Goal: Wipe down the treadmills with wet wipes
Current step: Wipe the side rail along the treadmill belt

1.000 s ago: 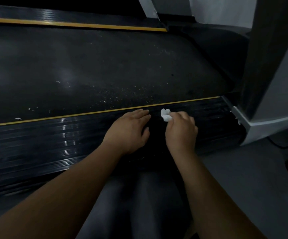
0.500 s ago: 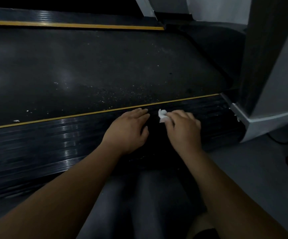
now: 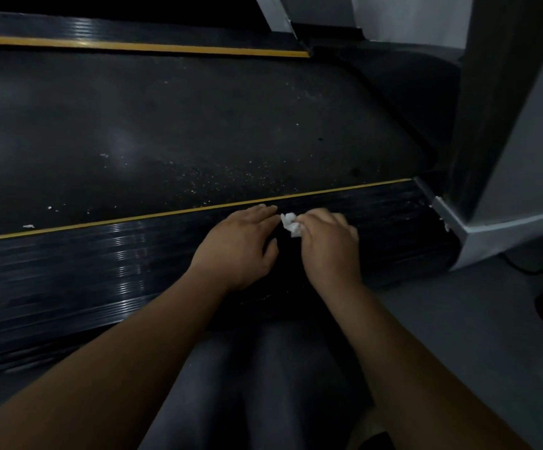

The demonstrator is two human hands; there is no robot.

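The treadmill lies across the view, its black belt [image 3: 166, 125] speckled with pale crumbs near the near edge. A ribbed black side rail [image 3: 68, 264] with a thin yellow stripe runs along the front. My right hand [image 3: 328, 248] is closed on a small crumpled white wet wipe [image 3: 290, 224], pressed on the rail just below the stripe. My left hand [image 3: 241, 245] rests flat on the rail right beside it, fingers spread a little, fingertips almost touching the wipe.
A grey upright post [image 3: 517, 125] and its base stand at the right end of the rail. Grey floor [image 3: 458, 319] lies to the right. My dark-trousered legs [image 3: 263, 384] are below the hands. A second yellow-striped rail [image 3: 133, 43] runs along the far side.
My right hand with the wipe has slid slightly left along the rail, closing the gap to my left hand. The left hand has stayed put.
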